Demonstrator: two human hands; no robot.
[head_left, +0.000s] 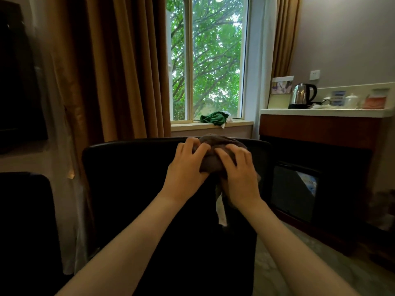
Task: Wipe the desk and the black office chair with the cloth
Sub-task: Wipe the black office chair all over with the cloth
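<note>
The cloth [210,155] looks soft, light and limp, likely best held bunched in a wad; it sits crumpled on the top edge of the black office chair [128,178]; the left grip [188,167] and right grip [238,176] both clutch it with curled fingers; 1 tail dangles beneath the right grip.

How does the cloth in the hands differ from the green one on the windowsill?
The brown cloth is bunched on top of the chair, gripped by the left hand and right hand; the green cloth lies untouched on the windowsill. The brown cloth is dull, the green cloth bright. Both are crumpled.
</note>
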